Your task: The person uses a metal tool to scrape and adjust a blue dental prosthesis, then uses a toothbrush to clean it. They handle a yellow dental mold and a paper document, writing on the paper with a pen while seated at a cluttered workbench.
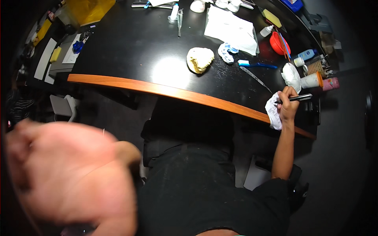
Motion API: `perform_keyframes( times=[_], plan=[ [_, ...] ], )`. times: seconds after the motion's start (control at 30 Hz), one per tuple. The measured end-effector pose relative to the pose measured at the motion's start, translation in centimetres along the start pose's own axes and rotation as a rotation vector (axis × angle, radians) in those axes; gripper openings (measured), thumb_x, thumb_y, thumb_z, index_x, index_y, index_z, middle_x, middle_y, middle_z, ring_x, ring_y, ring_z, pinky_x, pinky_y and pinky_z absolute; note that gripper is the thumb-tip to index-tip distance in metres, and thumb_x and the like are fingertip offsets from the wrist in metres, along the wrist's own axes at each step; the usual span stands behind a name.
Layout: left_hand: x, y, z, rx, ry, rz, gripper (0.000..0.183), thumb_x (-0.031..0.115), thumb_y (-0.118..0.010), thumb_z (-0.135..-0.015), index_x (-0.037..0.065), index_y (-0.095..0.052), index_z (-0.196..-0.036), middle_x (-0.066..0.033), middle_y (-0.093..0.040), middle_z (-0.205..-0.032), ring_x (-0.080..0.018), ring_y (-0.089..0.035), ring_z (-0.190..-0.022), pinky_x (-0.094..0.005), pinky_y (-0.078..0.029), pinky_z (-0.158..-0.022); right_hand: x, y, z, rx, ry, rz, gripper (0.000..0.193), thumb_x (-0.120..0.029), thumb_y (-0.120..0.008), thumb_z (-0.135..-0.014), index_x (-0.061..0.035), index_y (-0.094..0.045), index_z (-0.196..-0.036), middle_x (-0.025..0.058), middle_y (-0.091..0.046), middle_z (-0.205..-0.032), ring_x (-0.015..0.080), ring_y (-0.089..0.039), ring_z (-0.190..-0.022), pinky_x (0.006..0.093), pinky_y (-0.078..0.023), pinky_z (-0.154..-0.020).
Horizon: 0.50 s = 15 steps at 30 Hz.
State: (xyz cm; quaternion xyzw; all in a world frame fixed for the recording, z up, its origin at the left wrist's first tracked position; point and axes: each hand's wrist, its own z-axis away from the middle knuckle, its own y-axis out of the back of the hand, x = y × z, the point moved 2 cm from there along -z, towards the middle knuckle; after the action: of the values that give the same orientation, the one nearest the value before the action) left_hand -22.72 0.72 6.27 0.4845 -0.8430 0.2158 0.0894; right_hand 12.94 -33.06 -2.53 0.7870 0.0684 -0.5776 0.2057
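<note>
At the table's front right edge, my right hand (288,104) is closed around a black pen (304,97). The pen's tip meets a small white slip of paper (272,112) that bears handwriting and hangs partly over the wooden edge. My left hand (75,169) looms large and blurred at the lower left, close to the camera and away from the table; its fingers are smeared, so their pose is unclear. Left of the paper lie a thin metal hand tool (255,77) and a blue toothbrush (260,65). A yellowish dental cast (199,60) and a blue-and-white piece (227,53) rest farther left.
White sheets (231,29) lie toward the back. A red bowl (279,43), a small white bottle (266,31), a crumpled white bundle (291,75) and an orange-rimmed tub (312,81) crowd the right side. A grey chair (63,107) stands at the left.
</note>
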Motion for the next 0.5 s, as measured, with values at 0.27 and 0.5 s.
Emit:
perform_keyframes(
  times=[0.27,0.5],
  plan=[
    [0.9,4.9,-2.6,0.009,-0.079,-0.118,0.023,0.022,-0.079,-0.075,0.013,-0.065,-0.092,-0.0007,-0.062,-0.088,-0.0207,-0.059,-0.073,-0.0360,-0.048,-0.062,-0.5,-1.3,0.4,0.106,-0.023,0.083,0.035,0.000,-0.069,-0.086,-0.0134,-0.040,-0.071,-0.0051,-0.039,-0.068,0.0032,-0.030,-0.054,0.0220,-0.028,-0.041],
    [2.1,6.3,0.2,0.040,-0.059,-0.187,0.024,0.023,-0.079,-0.079,0.014,-0.065,-0.096,-0.0002,-0.062,-0.092,-0.0208,-0.058,-0.079,-0.0363,-0.047,-0.065,1.9,3.2,1.4,0.266,-0.112,-0.058,0.033,0.001,-0.066,-0.084,-0.0161,-0.041,-0.070,-0.0062,-0.037,-0.068,0.0025,-0.034,-0.053,0.0198,-0.025,-0.041]
  ],
)
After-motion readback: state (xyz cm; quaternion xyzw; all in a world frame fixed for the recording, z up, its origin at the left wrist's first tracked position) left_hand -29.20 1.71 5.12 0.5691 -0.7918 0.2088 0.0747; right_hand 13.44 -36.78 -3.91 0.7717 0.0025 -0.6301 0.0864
